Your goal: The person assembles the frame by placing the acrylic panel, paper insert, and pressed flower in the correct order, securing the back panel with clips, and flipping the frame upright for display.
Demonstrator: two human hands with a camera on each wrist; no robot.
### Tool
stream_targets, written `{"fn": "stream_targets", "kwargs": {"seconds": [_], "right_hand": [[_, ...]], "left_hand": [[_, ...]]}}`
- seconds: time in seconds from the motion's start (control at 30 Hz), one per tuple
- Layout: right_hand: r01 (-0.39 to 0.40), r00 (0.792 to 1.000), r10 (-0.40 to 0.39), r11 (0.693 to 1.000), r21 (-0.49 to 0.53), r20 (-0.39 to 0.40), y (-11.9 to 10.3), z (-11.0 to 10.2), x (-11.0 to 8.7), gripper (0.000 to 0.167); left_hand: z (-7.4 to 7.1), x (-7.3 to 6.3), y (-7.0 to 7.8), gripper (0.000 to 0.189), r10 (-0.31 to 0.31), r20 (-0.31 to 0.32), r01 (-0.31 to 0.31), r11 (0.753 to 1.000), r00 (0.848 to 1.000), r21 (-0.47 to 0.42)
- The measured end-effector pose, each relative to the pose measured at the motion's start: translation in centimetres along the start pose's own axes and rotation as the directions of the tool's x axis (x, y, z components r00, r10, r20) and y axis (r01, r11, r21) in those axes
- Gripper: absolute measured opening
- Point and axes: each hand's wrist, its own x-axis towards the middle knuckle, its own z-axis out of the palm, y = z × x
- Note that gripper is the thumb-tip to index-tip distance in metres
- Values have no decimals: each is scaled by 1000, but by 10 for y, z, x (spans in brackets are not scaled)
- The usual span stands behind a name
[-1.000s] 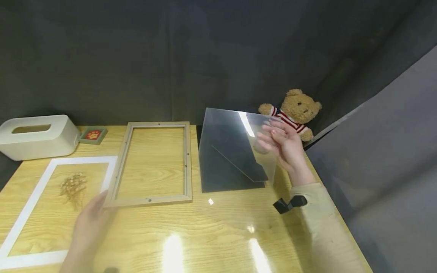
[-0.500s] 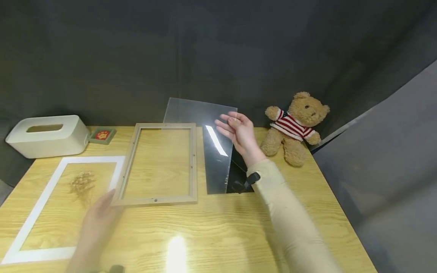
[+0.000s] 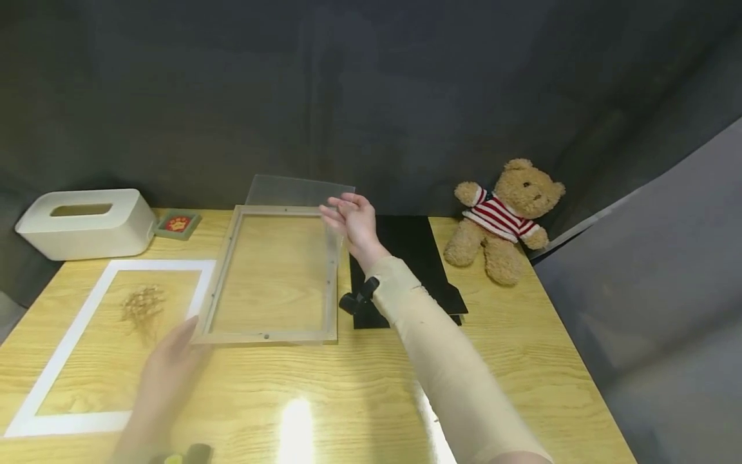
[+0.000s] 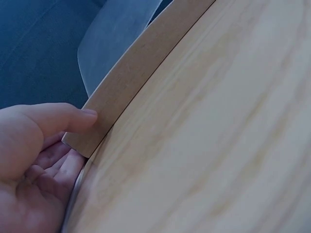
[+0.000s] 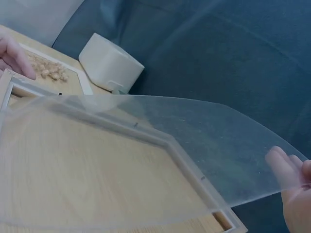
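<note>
A light wooden picture frame [image 3: 263, 337] lies on the table. My left hand [image 3: 168, 361] grips its near left corner; in the left wrist view the thumb lies along the side of the wood with fingers below. My right hand [image 3: 356, 222] holds a clear plastic sheet [image 3: 290, 190] by its far right edge. The sheet hangs tilted over the frame, its far part jutting past the frame's back edge. In the right wrist view the sheet [image 5: 218, 141] bows slightly, and the frame shows through it.
Left of the frame lies a white mat border [image 3: 64, 348] around a dried flower sprig [image 3: 143, 306]. A white tissue box [image 3: 87, 222] and a small green-edged square [image 3: 178, 223] stand behind. Black boards [image 3: 406, 251] lie at right, beside a teddy bear [image 3: 501, 219].
My right hand has carried the clear sheet leftward, from above the black boards to above the wooden frame. My left hand stays at the frame's corner.
</note>
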Motion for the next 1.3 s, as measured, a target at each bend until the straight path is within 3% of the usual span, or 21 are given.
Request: {"fn": "stream_targets", "kwargs": {"seconds": [0.17,0.5,0.8,1.3], "right_hand": [[-10,1000,10,1000,-24,-1,6,9,5,35],[-6,1000,6,999,-46,2,-6,14,7,29],[-25,1000,25,998,-63,3,-4,19,8,29],[-3,1000,1,992,-126,-15,5,10,8,34]], "left_hand": [[0,0,-1,68,-16,12,16,1000,1000,-25],[0,0,6,68,-32,20,33,999,999,-30],[1,-2,6,65,1,5,0,999,1000,-45],[-2,-3,8,66,-73,63,76,996,995,-41]]}}
